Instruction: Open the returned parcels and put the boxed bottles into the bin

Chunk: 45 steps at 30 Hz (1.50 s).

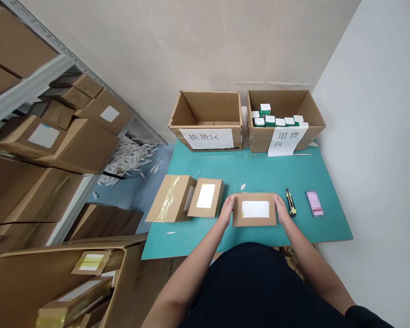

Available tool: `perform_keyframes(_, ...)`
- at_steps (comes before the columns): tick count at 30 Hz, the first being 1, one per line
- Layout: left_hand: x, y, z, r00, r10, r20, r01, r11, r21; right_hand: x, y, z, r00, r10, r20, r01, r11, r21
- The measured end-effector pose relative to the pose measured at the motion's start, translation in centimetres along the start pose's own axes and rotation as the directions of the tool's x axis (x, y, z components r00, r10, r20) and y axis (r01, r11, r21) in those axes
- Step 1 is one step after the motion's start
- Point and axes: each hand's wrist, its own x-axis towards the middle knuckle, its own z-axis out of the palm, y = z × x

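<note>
A small cardboard box (254, 221) with a white label on top is held level at the front of the green table (205, 159). My left hand (227, 209) grips its left end, and my right hand (280, 208) grips its right end. Just right of my right hand lies a yellow and black box cutter (290, 203). To the left of my left hand sits another labelled cardboard box (213, 207), with a larger taped carton (164, 196) beside it.
Two open cartons stand along the back: one with a paper sign (207, 138), the other carton (258, 145) holding several green-and-white boxes (269, 120). A pink blurred item (315, 203) lies at right. Loaded shelving (59, 59) and a big carton of parcels (130, 273) flank the left.
</note>
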Motion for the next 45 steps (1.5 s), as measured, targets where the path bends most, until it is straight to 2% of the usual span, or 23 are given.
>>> perform_keyframes(4,0.4,1.1,-0.3,0.992,0.120,-0.043,-0.122,0.992,-0.045,0.1,-1.7,-0.1,1.000,-0.010,-0.026,0.012,0.996,0.089)
perform_keyframes(8,0.0,0.4,-1.0,0.991,0.126,-0.041,-0.128,0.991,-0.049,-0.5,-1.4,-0.5,0.999,-0.006,-0.033,0.009,0.996,0.088)
perform_keyframes(12,-0.6,-1.0,-1.7,0.992,0.121,-0.044,-0.120,0.993,0.023,-0.8,0.0,-0.9,0.999,-0.013,-0.032,0.011,0.998,-0.064)
perform_keyframes(15,-0.6,-1.2,-2.0,0.996,0.089,-0.024,-0.088,0.995,0.040,-0.9,0.1,-0.9,0.993,-0.112,-0.023,0.104,0.967,-0.234)
perform_keyframes(18,-0.4,-1.0,-2.0,0.997,0.080,0.012,-0.081,0.994,0.076,-1.4,-0.9,-0.3,0.955,-0.295,0.016,0.270,0.848,-0.456)
perform_keyframes(21,-0.3,-1.0,-2.0,0.997,0.075,0.014,-0.076,0.993,0.093,-2.3,-2.5,0.7,0.877,-0.450,0.168,0.450,0.647,-0.615)
perform_keyframes(24,-0.2,-1.5,-2.2,0.999,0.046,0.006,-0.046,0.996,0.082,-3.0,-3.4,1.6,0.812,-0.453,0.368,0.575,0.511,-0.639)
perform_keyframes(26,0.0,-1.8,-2.4,0.999,0.036,0.000,-0.036,0.997,0.065,-3.2,-3.6,1.8,0.816,-0.414,0.404,0.572,0.478,-0.666)
perform_keyframes(28,0.2,-2.0,-2.5,1.000,0.027,-0.011,-0.026,0.999,0.043,-3.2,-3.4,1.5,0.843,-0.386,0.376,0.530,0.469,-0.706)
perform_keyframes(33,0.7,-1.5,-2.5,1.000,0.012,-0.007,-0.012,1.000,0.020,-2.2,-3.0,-1.0,0.888,-0.395,0.237,0.425,0.503,-0.752)
perform_keyframes(37,1.0,-0.8,-1.6,0.999,-0.029,0.030,0.028,0.999,0.020,-0.3,-3.3,-4.1,0.948,-0.317,0.031,0.240,0.646,-0.724)
perform_keyframes(42,1.0,-0.6,1.3,0.982,-0.049,0.183,0.053,0.998,-0.016,2.1,-3.8,-7.3,0.981,-0.146,-0.128,0.069,0.879,-0.472)
perform_keyframes(45,0.4,-0.5,3.0,0.971,-0.004,0.239,0.018,0.998,-0.057,2.2,-3.3,-6.8,0.993,0.062,-0.097,-0.084,0.967,-0.243)
